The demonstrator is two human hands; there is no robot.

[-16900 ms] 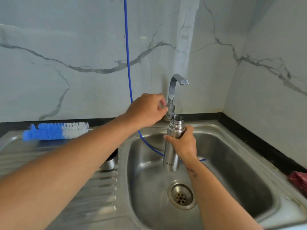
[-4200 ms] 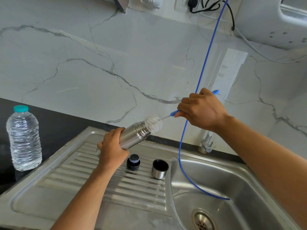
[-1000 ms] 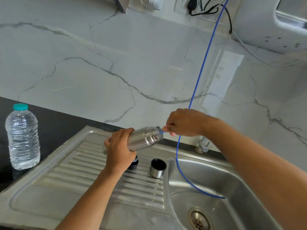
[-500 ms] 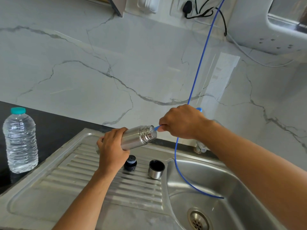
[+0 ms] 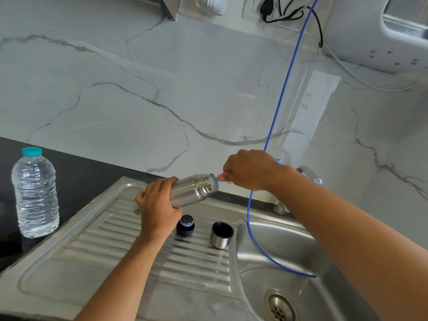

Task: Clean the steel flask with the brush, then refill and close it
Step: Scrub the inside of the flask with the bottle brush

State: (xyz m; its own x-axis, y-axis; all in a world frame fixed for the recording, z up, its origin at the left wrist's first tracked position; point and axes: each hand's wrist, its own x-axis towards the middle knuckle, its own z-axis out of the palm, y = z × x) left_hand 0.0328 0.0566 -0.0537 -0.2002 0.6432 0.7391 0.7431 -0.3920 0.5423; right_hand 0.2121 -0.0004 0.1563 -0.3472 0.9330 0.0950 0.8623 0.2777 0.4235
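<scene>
One steel flask [image 5: 193,189], one brush [image 5: 217,180] of which only a blue bit of handle shows, one black stopper [image 5: 185,226], one steel cup lid [image 5: 221,235], one plastic water bottle [image 5: 34,193], one blue hose [image 5: 281,100], two hands: left hand [image 5: 157,206], right hand [image 5: 249,170].

Brush [image 5: 216,180] deep inside gripped flask [image 5: 194,189]

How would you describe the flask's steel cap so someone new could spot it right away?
Start at the ribbed steel draining board left of the sink basin. Near the board's right edge, close to the basin, two small pieces stand side by side. The steel cap is the right one: a shiny cup, open end up, dark inside, unlike the all-dark stopper beside it.
</scene>
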